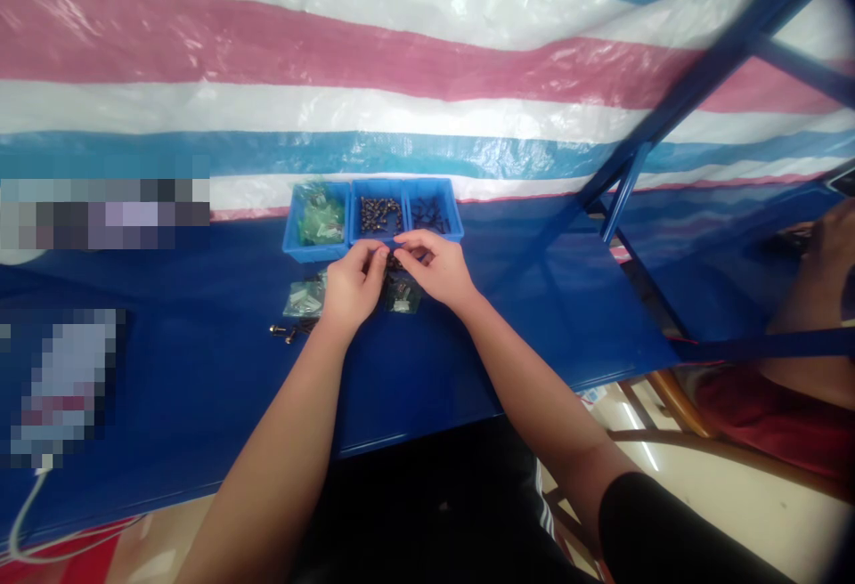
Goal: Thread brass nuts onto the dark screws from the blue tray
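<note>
My left hand [355,283] is closed, thumb and forefinger pinched together in front of the blue bins. Close beside its fingertips, my right hand [441,271] is curled with thumb and fingers drawn together. Whatever small piece they hold is too small and too hidden to name. Just below the fingers lies a small clear bag [402,296] with pale parts. Another clear bag [305,299] is partly behind my left hand. Loose screws [287,332] lie by my left wrist.
Three joined bins stand behind my hands: one with green-tinted bags [321,217], one with brass-coloured screws [380,214], one with dark screws [428,213]. A blue metal frame [651,125] rises at right, near another person's arm [818,281]. A white cable [23,513] hangs at left.
</note>
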`<action>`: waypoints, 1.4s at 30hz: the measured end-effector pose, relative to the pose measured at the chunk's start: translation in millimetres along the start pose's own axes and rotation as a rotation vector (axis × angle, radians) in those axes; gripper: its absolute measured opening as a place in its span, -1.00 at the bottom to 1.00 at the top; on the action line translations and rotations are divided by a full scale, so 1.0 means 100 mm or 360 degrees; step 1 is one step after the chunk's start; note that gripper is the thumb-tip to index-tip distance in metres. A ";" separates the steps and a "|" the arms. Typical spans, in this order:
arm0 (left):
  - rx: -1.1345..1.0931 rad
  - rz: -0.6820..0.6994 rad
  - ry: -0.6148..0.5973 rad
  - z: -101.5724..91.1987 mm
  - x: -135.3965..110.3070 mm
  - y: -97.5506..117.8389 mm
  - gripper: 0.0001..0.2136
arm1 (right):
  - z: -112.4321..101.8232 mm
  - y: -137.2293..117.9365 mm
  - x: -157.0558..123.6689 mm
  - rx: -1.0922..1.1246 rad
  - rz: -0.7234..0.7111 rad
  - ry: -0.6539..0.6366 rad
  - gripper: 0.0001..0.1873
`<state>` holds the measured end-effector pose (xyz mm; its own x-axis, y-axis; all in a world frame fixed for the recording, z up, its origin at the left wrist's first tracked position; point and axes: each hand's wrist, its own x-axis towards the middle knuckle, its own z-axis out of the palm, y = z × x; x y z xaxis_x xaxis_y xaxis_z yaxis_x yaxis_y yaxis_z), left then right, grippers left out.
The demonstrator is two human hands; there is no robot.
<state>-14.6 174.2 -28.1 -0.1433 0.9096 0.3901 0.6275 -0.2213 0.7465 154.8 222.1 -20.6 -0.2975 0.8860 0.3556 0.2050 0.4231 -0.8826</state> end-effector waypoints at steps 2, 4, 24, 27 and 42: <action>0.0003 -0.0009 -0.0002 0.00 0.00 0.02 -0.69 | 0.00 0.00 0.00 -0.0011 -0.0004 -0.0011 -0.79; 0.0009 -0.0019 -0.0003 -0.01 0.00 0.04 -0.67 | 0.00 0.00 0.01 -0.0003 0.0013 -0.0003 -0.81; -0.0151 0.0004 -0.0021 -0.01 -0.01 0.03 -0.70 | 0.05 0.03 0.00 0.0239 0.0203 -0.0146 -0.82; -0.0204 -0.0010 -0.0014 -0.01 -0.01 0.04 -0.66 | 0.08 0.03 0.01 0.0389 0.0325 -0.0114 -0.78; -0.0069 0.0161 0.0076 0.02 -0.01 0.04 -0.78 | 0.04 -0.02 0.07 0.0882 0.0729 -0.0138 -0.74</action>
<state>-10.9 173.4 -26.3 -0.1179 0.8642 0.4892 0.6069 -0.3272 0.7243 149.0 226.5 -17.7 -0.3729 0.9233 -0.0926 -0.1694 -0.1658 -0.9715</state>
